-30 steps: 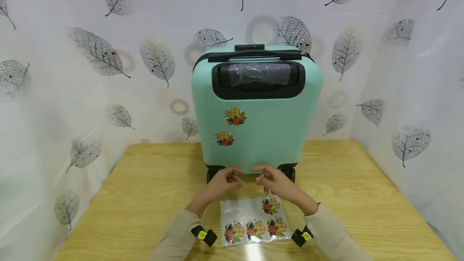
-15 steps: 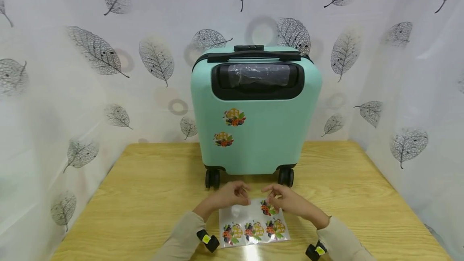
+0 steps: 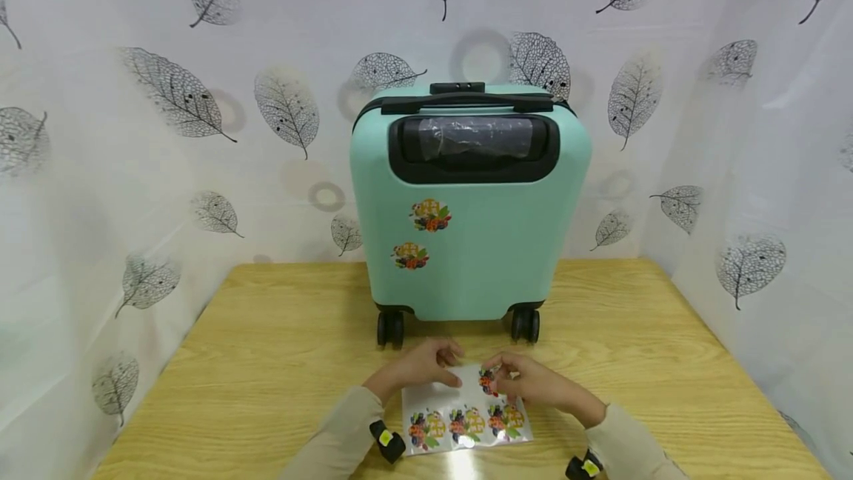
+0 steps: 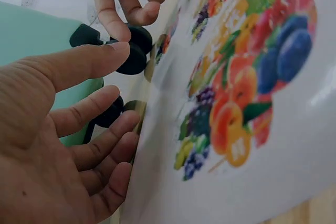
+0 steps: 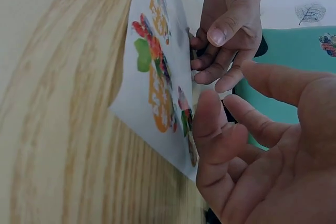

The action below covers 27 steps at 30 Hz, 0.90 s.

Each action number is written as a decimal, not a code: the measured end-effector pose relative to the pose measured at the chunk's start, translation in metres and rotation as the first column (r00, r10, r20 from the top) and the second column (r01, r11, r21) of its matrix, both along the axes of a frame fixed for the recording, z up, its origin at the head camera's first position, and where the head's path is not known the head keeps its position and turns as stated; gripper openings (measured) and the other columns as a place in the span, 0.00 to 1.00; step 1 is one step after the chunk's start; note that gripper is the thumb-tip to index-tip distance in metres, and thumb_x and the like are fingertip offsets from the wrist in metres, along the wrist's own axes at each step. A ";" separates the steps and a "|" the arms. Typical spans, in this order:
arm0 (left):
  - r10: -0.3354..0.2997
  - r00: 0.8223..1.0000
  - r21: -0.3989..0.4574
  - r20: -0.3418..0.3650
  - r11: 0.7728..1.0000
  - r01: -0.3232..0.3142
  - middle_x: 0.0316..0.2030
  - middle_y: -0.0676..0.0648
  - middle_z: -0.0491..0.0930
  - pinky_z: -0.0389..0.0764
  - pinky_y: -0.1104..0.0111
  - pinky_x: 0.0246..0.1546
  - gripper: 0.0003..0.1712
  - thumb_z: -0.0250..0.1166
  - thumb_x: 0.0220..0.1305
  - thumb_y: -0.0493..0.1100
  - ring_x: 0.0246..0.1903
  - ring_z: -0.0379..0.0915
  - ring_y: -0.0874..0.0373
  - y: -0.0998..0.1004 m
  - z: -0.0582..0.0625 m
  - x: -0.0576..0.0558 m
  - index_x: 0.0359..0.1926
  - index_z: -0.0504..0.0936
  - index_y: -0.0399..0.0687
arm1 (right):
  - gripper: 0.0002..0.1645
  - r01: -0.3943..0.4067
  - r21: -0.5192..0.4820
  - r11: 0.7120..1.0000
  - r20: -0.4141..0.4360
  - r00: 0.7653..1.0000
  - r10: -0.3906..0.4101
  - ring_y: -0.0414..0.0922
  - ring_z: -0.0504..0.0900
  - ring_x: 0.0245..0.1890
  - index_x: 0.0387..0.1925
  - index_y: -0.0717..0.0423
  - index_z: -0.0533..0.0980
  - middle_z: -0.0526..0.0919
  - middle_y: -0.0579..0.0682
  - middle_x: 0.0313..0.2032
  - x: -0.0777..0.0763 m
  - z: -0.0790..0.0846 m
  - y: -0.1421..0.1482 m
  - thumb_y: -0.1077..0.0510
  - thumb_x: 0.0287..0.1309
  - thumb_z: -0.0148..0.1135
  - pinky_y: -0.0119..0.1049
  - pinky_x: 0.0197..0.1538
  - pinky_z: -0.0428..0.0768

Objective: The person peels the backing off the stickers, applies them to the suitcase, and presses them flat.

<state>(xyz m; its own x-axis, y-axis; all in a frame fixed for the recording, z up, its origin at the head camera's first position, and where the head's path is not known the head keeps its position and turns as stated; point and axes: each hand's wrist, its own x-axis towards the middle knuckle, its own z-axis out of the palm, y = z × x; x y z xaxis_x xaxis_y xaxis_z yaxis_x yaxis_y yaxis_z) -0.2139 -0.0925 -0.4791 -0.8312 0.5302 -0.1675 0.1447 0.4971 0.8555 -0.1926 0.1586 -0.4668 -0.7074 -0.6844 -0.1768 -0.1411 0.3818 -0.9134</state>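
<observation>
Sticker sheet (image 3: pixel 429 398) flat on the table (image 3: pixel 253 376), in front of the case, w/ 4 fruit stickers: 3 in the near row, 1 at far R corner. L hand (image 3: pixel 425 366) over its far L edge, fingers loosely bent & apart, nothing held. R hand (image 3: pixel 538 384) at the far R sticker (image 3: pixel 489 381), thumb & fingers parted, nothing held; prob. v. close to it, contact unclear. Vs 1 s ago both hands are lower, down from the suitcase (image 3: pixel 493 258) bottom edge; its wheels (image 3: pixel 391 327) now show.
</observation>
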 end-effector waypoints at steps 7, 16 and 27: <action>-0.020 0.999 -0.085 -0.043 0.996 0.017 0.45 0.48 0.78 0.74 0.64 0.50 0.27 0.76 0.47 0.37 0.46 0.72 0.55 0.004 -0.004 -0.001 0.51 0.79 0.44 | 0.22 -0.010 -0.023 1.000 0.015 1.000 0.011 0.35 0.73 0.20 0.58 0.73 0.65 0.78 0.52 0.35 -0.002 -0.011 0.002 0.62 0.68 0.49 0.24 0.20 0.67; -0.017 0.995 -0.219 -0.099 0.976 -0.005 0.46 0.50 0.79 0.75 0.67 0.51 0.29 0.78 0.44 0.38 0.47 0.74 0.56 0.008 -0.004 -0.001 0.51 0.80 0.45 | 0.21 0.012 -0.038 0.999 0.066 0.998 -0.009 0.36 0.72 0.20 0.58 0.73 0.66 0.76 0.52 0.35 -0.003 -0.015 0.003 0.63 0.68 0.49 0.24 0.20 0.66; -0.004 0.992 -0.240 -0.125 0.971 -0.026 0.41 0.53 0.78 0.75 0.68 0.48 0.23 0.78 0.44 0.37 0.43 0.73 0.59 0.010 -0.002 0.002 0.45 0.83 0.48 | 0.20 0.020 -0.044 0.999 0.082 0.997 -0.016 0.36 0.70 0.19 0.57 0.73 0.66 0.75 0.52 0.34 -0.002 -0.013 0.002 0.63 0.69 0.49 0.25 0.19 0.64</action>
<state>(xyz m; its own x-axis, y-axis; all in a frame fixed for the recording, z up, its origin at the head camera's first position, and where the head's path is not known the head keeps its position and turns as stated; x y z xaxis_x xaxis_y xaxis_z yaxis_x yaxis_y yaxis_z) -0.2115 -0.0830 -0.4811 -0.8590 0.4774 -0.1848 0.2347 0.6881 0.6866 -0.1944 0.1611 -0.4800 -0.7041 -0.6803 -0.2037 -0.0594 0.3422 -0.9377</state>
